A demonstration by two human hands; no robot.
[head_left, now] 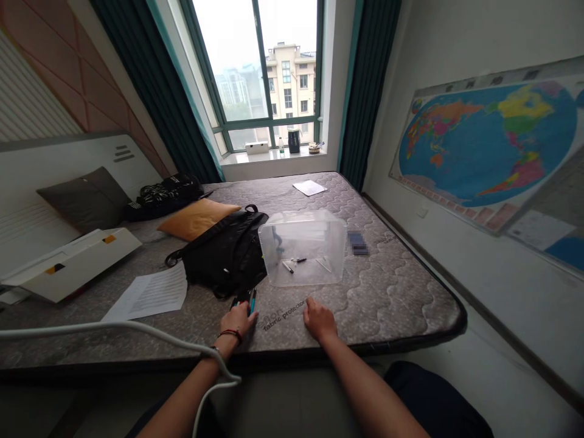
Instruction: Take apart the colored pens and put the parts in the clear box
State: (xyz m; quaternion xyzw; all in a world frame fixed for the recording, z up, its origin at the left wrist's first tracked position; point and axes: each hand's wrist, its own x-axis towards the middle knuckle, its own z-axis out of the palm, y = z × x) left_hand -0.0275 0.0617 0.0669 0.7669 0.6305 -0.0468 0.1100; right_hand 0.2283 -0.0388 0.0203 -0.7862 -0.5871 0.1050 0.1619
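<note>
Your L hand (238, 320) looks closed round a few pens (253, 302), near side of the mattress (387, 310), just short of the black bag (225, 258). R hand (319, 319): loosely curled, can't tell if it's holding anything. Poss. probs: a loose grip could let pens fan out & drop; the white cable (114, 326) crossing your L forearm could snag w/ a quick reach.
</note>
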